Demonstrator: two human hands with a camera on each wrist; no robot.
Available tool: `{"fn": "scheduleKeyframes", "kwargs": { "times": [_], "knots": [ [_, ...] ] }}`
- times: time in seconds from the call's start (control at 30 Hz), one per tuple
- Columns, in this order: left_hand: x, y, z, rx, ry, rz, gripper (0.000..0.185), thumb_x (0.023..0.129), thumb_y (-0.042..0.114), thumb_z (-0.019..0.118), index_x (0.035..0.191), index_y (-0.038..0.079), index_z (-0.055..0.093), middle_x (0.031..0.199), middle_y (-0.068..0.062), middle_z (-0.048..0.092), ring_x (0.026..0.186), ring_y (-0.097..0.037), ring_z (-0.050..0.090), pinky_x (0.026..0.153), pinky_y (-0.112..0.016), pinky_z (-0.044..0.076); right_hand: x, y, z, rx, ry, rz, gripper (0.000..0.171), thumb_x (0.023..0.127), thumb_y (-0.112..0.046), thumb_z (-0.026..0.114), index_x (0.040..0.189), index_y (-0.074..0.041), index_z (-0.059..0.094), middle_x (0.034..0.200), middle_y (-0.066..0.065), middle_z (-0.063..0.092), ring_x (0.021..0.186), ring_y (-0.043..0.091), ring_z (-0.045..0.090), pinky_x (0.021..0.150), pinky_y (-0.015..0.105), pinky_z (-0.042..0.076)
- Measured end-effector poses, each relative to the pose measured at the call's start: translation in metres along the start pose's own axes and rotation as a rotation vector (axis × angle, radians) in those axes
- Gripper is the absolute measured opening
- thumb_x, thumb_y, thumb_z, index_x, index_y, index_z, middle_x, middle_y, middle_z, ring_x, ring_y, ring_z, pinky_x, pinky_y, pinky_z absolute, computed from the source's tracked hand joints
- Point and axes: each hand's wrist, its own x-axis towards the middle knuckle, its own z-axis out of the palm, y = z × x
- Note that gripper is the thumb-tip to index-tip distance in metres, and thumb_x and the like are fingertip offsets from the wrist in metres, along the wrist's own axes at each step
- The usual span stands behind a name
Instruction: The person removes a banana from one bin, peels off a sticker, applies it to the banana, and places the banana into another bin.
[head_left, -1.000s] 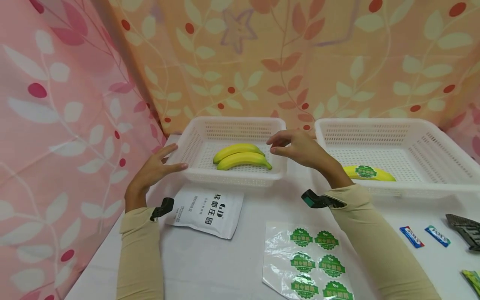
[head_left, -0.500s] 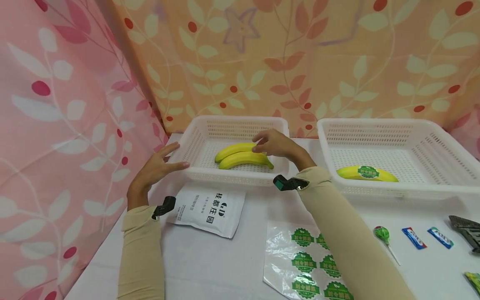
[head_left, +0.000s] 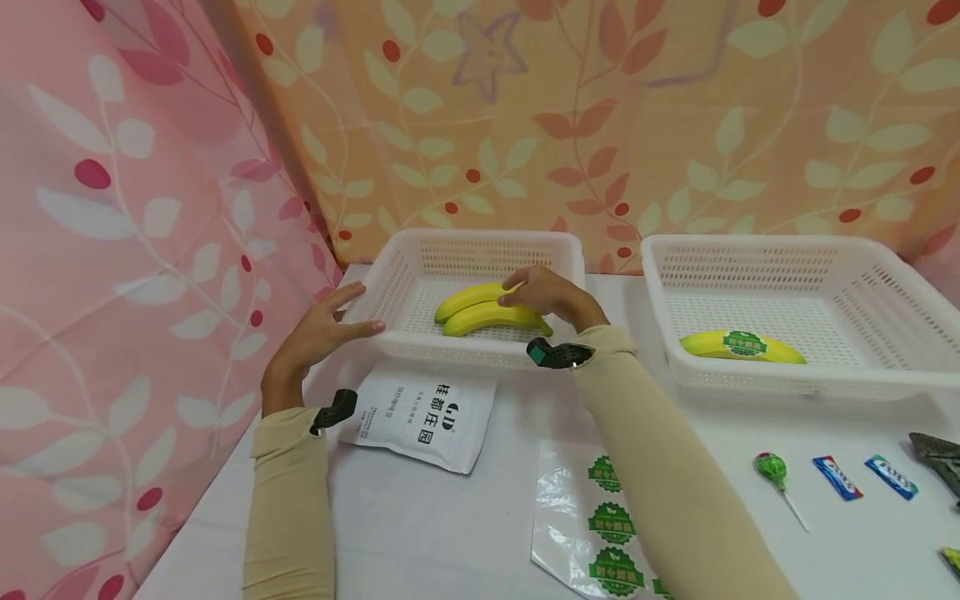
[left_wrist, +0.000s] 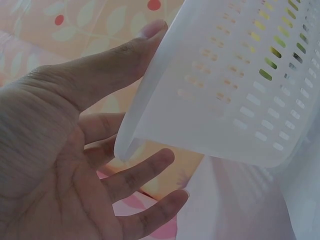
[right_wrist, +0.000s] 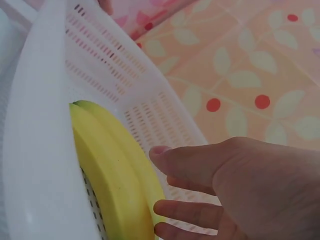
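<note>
Two yellow bananas (head_left: 495, 317) lie side by side in the left white plastic basket (head_left: 480, 346). My right hand (head_left: 551, 292) reaches over the basket's right part, above the bananas' stem end. In the right wrist view its thumb and fingers are apart, with fingertips right at the edge of one banana (right_wrist: 105, 170). At the basket's left front corner is my left hand (head_left: 318, 333), its thumb along the rim (left_wrist: 145, 100). The other fingers of that hand spread loosely beside and below the rim, with some partly hidden behind it.
A second white basket (head_left: 810, 379) on the right holds a banana with a green sticker (head_left: 744, 342). In front lie a white printed pouch (head_left: 423, 421), a sticker sheet (head_left: 558, 517), a lollipop (head_left: 771, 468) and two small wrapped sweets (head_left: 837, 477). Patterned cloth (head_left: 420, 108) hangs behind.
My right hand has moved left from the basket's right rim to over the bananas, its forearm now covering part of the sticker sheet and uncovering the lollipop. The left hand stays at the corner.
</note>
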Motion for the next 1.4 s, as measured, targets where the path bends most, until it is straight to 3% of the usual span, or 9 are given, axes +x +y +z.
{"fn": "scheduleKeyframes", "kwargs": {
  "times": [0.23,0.43,0.63,1.0,1.17,1.4],
  "knots": [
    [-0.001,0.001,-0.001,0.007,0.005,-0.002,0.114,0.081,0.059,0.086,0.17,0.036,0.019,0.17,-0.013,0.031,0.144,-0.049,0.041,0.114,-0.077,0.033,0.005,0.004,0.005,-0.033,-0.006,0.002,0.051,0.102,-0.026,0.069,0.148,-0.007,0.059,0.154,0.014,0.053,0.135,0.036,0.052,0.115,0.06,0.044],
    [0.0,0.0,0.0,-0.014,-0.001,0.008,0.111,0.086,0.055,0.085,0.171,0.032,0.018,0.168,-0.015,0.033,0.143,-0.048,0.042,0.116,-0.073,0.035,0.004,0.006,0.007,-0.044,-0.091,0.035,0.056,0.101,-0.025,0.071,0.151,-0.007,0.055,0.156,0.013,0.049,0.135,0.035,0.053,0.111,0.056,0.05],
    [0.0,0.0,0.0,-0.005,-0.006,0.007,0.108,0.088,0.053,0.084,0.171,0.03,0.018,0.169,-0.016,0.032,0.145,-0.048,0.041,0.116,-0.073,0.035,0.002,0.006,0.01,-0.057,-0.152,0.075,0.059,0.101,-0.027,0.072,0.152,-0.006,0.053,0.15,0.015,0.055,0.135,0.037,0.055,0.109,0.052,0.052],
    [0.0,0.001,0.0,0.012,0.002,0.011,0.107,0.087,0.052,0.084,0.171,0.03,0.021,0.174,-0.011,0.025,0.148,-0.048,0.038,0.117,-0.074,0.032,-0.003,0.002,0.012,-0.078,-0.194,0.121,0.045,0.094,-0.015,0.079,0.137,-0.009,0.068,0.146,0.011,0.055,0.127,0.034,0.057,0.101,0.05,0.057],
    [0.0,0.001,0.0,0.015,0.005,0.003,0.108,0.086,0.054,0.084,0.171,0.03,0.021,0.174,-0.01,0.025,0.147,-0.048,0.038,0.117,-0.074,0.031,-0.004,0.001,0.011,-0.092,-0.21,0.08,0.043,0.094,-0.01,0.078,0.137,-0.007,0.069,0.145,0.011,0.055,0.121,0.03,0.059,0.099,0.046,0.059],
    [0.001,0.001,-0.001,-0.006,-0.011,0.011,0.106,0.088,0.051,0.083,0.171,0.027,0.021,0.167,-0.015,0.035,0.143,-0.046,0.044,0.118,-0.072,0.032,-0.008,0.001,0.0,-0.177,-0.163,-0.077,0.049,0.095,-0.015,0.079,0.14,-0.003,0.066,0.139,0.017,0.063,0.119,0.03,0.063,0.094,0.045,0.062]
  ]
}}
